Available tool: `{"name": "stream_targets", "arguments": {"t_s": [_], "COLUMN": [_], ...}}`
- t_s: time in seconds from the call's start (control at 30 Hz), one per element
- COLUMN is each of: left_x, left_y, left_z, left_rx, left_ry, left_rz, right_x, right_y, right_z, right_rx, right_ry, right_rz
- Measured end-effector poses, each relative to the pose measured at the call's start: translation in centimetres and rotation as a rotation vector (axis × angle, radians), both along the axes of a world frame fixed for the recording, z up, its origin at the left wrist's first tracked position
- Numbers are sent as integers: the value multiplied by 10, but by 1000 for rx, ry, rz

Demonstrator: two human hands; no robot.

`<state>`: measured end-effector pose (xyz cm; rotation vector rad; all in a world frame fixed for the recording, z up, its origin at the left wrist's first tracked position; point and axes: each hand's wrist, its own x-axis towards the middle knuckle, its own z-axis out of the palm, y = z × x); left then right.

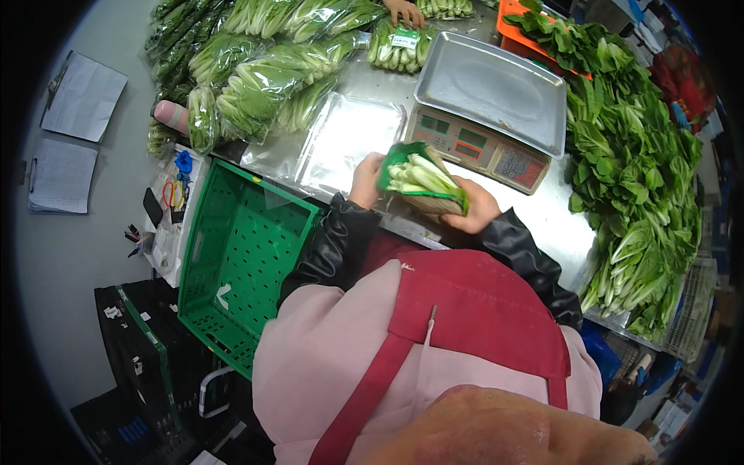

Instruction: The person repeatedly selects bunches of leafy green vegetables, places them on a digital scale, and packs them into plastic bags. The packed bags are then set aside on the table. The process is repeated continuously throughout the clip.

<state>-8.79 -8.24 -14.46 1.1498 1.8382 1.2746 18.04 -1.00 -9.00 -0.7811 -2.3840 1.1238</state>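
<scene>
Between my two hands is a bundle of leafy greens (421, 174) with pale stalks, wrapped in a green-edged bag or sheet. My left hand (367, 181) grips its left side, and my right hand (475, 204) holds its lower right end. Just beyond it stands a digital weighing scale (479, 146) with a bare metal tray (494, 87). Clear plastic bags (354, 136) lie flat on the metal table to the left of the scale.
Bagged greens (261, 87) are heaped at the back left. Loose leafy greens (628, 174) cover the right side. A green plastic crate (250, 256) stands at lower left. Another person's hand (405, 11) touches a packed bundle (401, 49) at the back. An orange crate (523, 29) is behind the scale.
</scene>
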Motion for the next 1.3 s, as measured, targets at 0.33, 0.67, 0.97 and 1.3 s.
{"name": "stream_targets", "arguments": {"t_s": [0.33, 0.67, 0.97, 1.3], "left_x": [50, 115, 96, 103], "left_y": [-12, -8, -51, -74], "left_z": [93, 97, 47, 46], "left_rx": [121, 386, 187, -90], "left_ry": [280, 725, 393, 143], "left_rz": [-256, -406, -18, -142], "right_x": [-3, -1, -7, -15], "right_y": [2, -11, -16, -17], "right_z": [12, 11, 21, 24], "right_rx": [73, 22, -198, -182], "right_ry": [-156, -119, -80, -205], "right_rz": [-69, -298, -386, -350]}}
